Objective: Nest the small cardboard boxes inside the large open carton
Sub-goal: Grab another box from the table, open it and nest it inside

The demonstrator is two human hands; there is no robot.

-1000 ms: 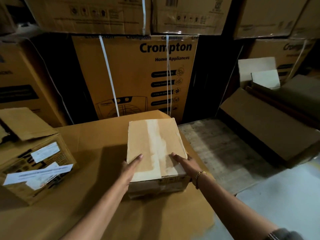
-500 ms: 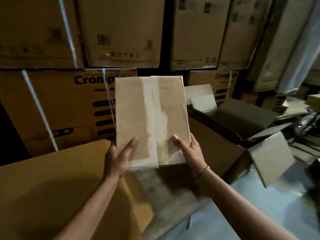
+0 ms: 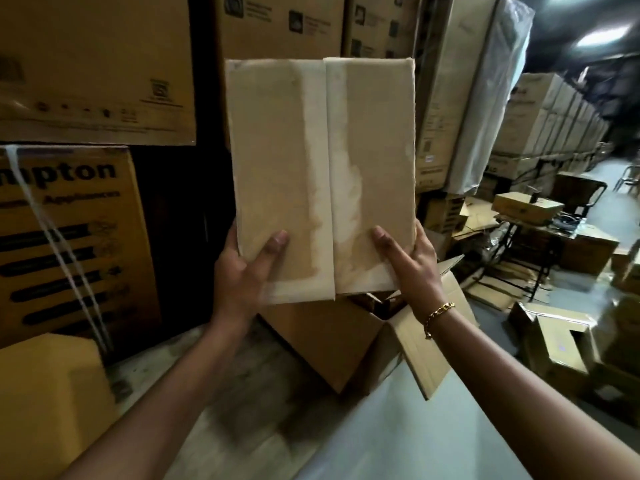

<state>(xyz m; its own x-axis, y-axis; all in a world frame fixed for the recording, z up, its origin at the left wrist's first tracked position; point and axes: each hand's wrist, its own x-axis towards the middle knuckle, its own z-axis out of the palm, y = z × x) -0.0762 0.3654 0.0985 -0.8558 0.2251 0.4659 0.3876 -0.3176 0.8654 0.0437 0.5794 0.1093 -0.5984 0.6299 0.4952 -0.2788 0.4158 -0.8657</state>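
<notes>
Because the small cardboard box [image 3: 320, 178] is held up in the middle of the view, it hides most of the large open carton [image 3: 332, 344] behind and below it; only the carton's near wall, a dark slice of its mouth and one flap [image 3: 427, 344] hanging out to the right can be seen, and what lies inside cannot be made out. Fingers behind the box are also hidden. The left hand [image 3: 244, 278] grips the box's lower left corner, thumb pressed flat on the front face, the rest wrapped around the edge. The right hand [image 3: 410, 261] clasps the lower right corner the same way, thumb on the front, with a gold chain bracelet [image 3: 439, 315] at the wrist. Both forearms reach up from the bottom of the frame. The box is upright, clear of every surface, its front crossed by a pale strip of worn tape along the centre seam. It hangs above the carton's opening, not inside it. The carton sits on a worn floor [image 3: 249, 403] that turns pale grey nearer the camera. Stacked printed cartons [image 3: 93, 67] wall the left and back; one [image 3: 65, 233] carries white strapping and cut-off lettering. To the right a dim aisle runs away, blurred, littered with flattened cardboard and loose boxes.
</notes>
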